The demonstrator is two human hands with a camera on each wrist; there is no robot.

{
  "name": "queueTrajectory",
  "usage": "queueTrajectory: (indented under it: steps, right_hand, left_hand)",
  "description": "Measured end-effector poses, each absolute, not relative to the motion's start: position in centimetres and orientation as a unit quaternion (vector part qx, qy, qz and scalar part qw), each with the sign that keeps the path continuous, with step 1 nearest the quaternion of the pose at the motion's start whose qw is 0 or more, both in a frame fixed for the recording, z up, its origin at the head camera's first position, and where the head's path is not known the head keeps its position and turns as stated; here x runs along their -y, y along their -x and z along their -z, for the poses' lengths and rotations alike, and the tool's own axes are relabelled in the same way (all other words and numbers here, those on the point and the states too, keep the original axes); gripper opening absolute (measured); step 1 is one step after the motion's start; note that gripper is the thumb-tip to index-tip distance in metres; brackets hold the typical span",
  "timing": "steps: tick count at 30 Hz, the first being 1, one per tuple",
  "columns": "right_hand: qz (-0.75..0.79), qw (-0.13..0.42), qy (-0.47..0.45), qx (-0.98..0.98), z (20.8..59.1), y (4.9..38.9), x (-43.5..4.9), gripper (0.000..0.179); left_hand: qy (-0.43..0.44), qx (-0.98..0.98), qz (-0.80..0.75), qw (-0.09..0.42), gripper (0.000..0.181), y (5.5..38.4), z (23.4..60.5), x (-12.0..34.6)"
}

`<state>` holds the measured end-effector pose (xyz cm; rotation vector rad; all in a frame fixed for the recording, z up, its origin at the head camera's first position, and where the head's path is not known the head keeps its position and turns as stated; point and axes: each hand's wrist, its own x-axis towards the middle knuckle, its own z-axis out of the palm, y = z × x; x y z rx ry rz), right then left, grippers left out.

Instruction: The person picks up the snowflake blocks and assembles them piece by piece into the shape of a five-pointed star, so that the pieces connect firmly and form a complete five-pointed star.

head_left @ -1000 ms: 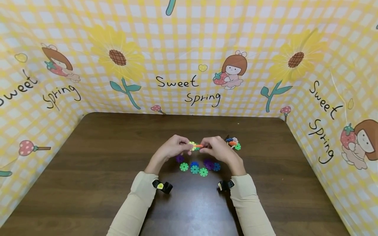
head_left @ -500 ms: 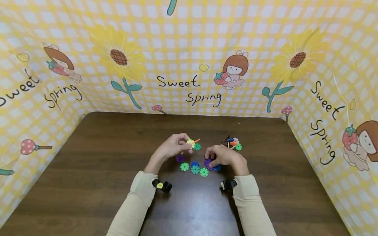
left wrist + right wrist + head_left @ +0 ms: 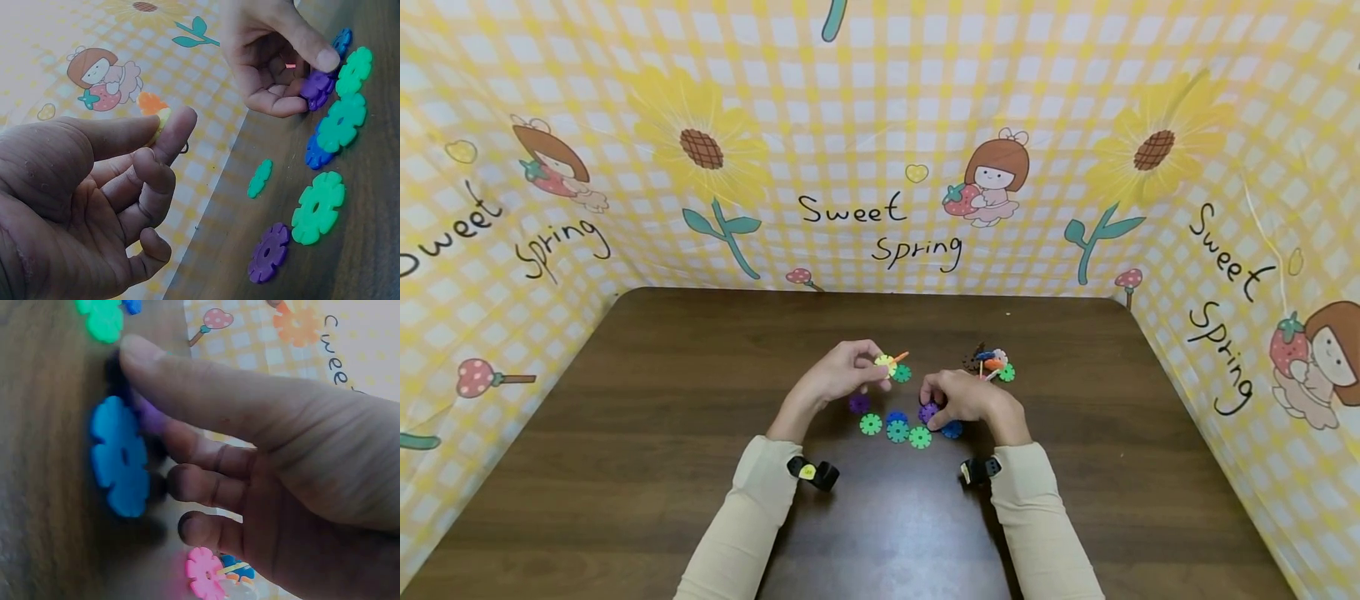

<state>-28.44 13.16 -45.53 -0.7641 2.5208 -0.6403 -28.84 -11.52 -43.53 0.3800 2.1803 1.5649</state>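
Observation:
In the head view my left hand (image 3: 842,373) pinches a yellow notched plastic disc (image 3: 886,363) between thumb and index finger. An orange disc (image 3: 151,104) is joined to it edge-on. My right hand (image 3: 972,395) reaches low over the table and grips a purple disc (image 3: 317,89) with thumb and fingertips. Right beside those fingertips lies a blue disc (image 3: 122,457). A teal-green disc (image 3: 902,374) rests on the table just behind the gap between the hands.
Nearer the body, a loose row holds green discs (image 3: 870,424) (image 3: 920,437), a teal disc (image 3: 897,431) overlapping a blue disc (image 3: 897,417), and a purple disc (image 3: 859,404). Behind the right hand sits a cluster of joined coloured pieces (image 3: 992,362). A patterned cloth (image 3: 880,150) encloses the table (image 3: 880,533).
The right hand has let go of the orange disc at the left hand, come down nearer the body and taken hold of a purple disc. The left hand keeps its pinch, almost still.

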Motion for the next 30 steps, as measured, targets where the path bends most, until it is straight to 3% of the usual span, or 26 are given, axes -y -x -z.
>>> queueTrajectory:
  steps: [15,21,30]
  right_hand:
    - [0.305,0.144,0.267,-0.903,45.0,28.8,-13.6,0.012]
    - [0.347,0.11,0.269,-0.892,44.5,29.0,-13.2,0.014]
    - [0.357,0.036,0.292,-0.886,43.9,28.6,-12.5,0.007]
  left_hand:
    - [-0.122,-0.782,-0.569,0.223,0.015,28.9,43.4,11.5]
    - [-0.116,-0.779,-0.574,0.225,0.017,28.9,43.4,11.4]
    - [-0.124,-0.786,-0.564,0.222,0.018,28.6,43.2,11.4]
